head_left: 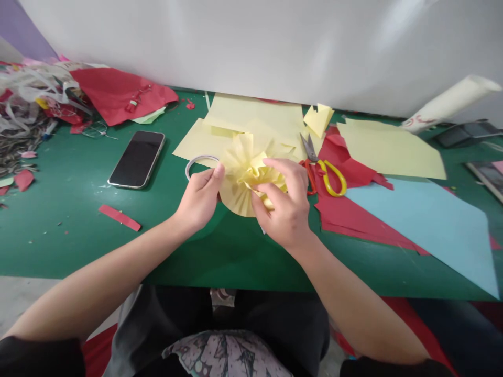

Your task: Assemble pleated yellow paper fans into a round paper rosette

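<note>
A pleated, round yellow paper flower (pixel 239 180) is held up over the near middle of the green table. My left hand (pixel 201 196) pinches its left edge between thumb and fingers. On its right side, my right hand (pixel 285 201) has its thumb and fingers closed on the ruffled inner folds. Behind the flower, a roll of tape (pixel 192 163) shows partly at the left. Scissors (pixel 332 178) with yellow and red handles lie just right of my right hand, their blades pointing away. Yellow paper sheets (pixel 255 112) spread behind the flower.
A phone (pixel 137 159) and a red strip (pixel 120 217) lie left on the green table (pixel 78 251). Red paper (pixel 121 94) and scraps pile at the far left. Red sheets (pixel 353 217), a blue sheet (pixel 440 220), a pale yellow sheet (pixel 393 149) and a white roll (pixel 451 104) are at the right.
</note>
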The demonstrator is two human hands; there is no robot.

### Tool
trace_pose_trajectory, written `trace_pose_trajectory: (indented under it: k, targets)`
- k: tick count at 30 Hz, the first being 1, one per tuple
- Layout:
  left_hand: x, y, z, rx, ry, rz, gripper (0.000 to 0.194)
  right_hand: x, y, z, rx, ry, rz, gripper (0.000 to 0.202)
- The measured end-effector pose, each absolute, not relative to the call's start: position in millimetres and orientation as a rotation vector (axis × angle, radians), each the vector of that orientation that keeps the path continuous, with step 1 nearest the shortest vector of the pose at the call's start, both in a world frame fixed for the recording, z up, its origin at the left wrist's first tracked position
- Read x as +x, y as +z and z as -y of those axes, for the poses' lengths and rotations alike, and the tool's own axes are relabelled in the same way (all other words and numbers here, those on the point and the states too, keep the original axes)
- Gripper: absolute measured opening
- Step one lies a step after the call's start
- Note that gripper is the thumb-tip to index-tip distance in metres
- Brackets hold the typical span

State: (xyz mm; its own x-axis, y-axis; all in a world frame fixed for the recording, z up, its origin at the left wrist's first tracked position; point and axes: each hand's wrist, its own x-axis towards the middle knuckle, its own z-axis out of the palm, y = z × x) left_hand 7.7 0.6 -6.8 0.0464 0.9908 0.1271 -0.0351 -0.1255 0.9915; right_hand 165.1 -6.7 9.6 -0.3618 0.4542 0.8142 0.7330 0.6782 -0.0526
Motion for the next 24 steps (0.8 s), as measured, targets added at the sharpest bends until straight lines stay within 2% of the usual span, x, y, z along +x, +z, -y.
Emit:
trace_pose_trajectory:
  k: [9, 19, 24]
  targets:
    - [9.0, -1.3, -0.4, 1.082, 1.209, -0.939, 0.029, 168.8, 12.9, 7.0, -0.947, -0.348, 1.927, 0.004]
    - [9.1, 0.7, 2.2, 1.088, 1.214, -0.888, 0.029, 171.6, 6.8, 1.2, -0.991, -0.425, 1.938, 0.004]
    - [9.1, 2.3, 1.6, 1.106, 1.246, -0.912, 0.031, 174.5, 7.5, 1.4, -0.969, -0.41, 2.021, 0.01]
